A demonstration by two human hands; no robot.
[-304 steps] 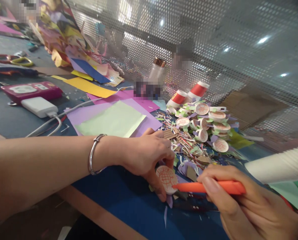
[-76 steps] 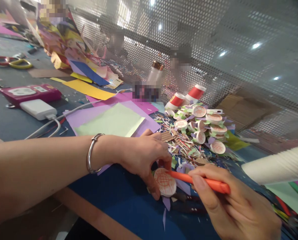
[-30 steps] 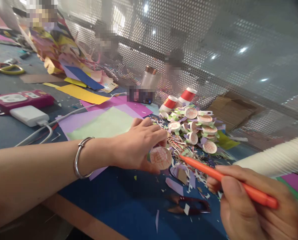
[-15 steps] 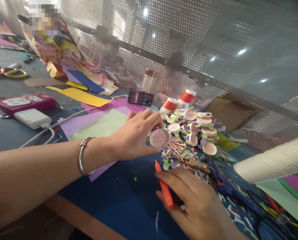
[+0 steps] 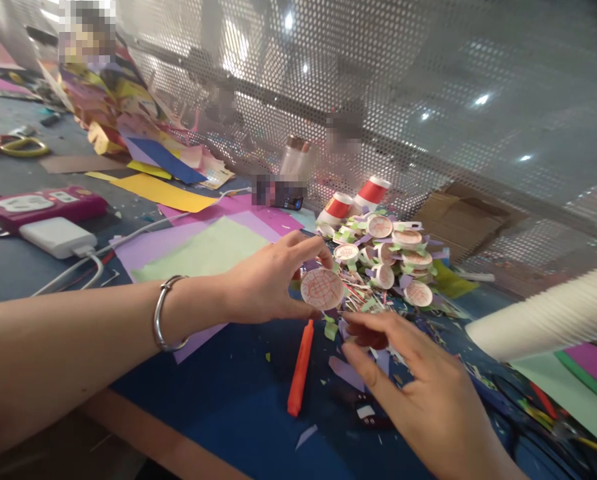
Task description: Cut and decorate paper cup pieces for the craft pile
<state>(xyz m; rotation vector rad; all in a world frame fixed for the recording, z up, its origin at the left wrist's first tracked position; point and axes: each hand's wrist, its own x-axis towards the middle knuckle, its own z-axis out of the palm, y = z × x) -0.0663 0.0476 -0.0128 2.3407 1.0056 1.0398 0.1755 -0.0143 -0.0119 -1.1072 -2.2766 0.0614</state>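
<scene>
My left hand [image 5: 268, 283], with a silver bracelet [image 5: 164, 313] on the wrist, pinches a small white cup [image 5: 321, 288] with a red grid drawn on its round bottom, just above the blue mat. My right hand [image 5: 418, 387] hovers open below and right of the cup, fingers spread and holding nothing, over dark red scissors [image 5: 373, 339] among the scraps. An orange marker [image 5: 300, 367] lies on the mat between my hands. A pile of marked cups [image 5: 393, 250] sits on paper scraps right behind.
Purple and light green paper sheets [image 5: 203, 247] lie at the left. A white charger [image 5: 58, 237] and a pink power strip [image 5: 38, 203] sit further left. Two red and white cups [image 5: 353, 200] stand by the perforated metal screen [image 5: 428, 100]. A white cup stack [image 5: 548, 320] lies at the right.
My right hand has put the orange marker down on the mat and opened over the scraps. My left hand lifted the cup off the mat and turned its bottom toward me.
</scene>
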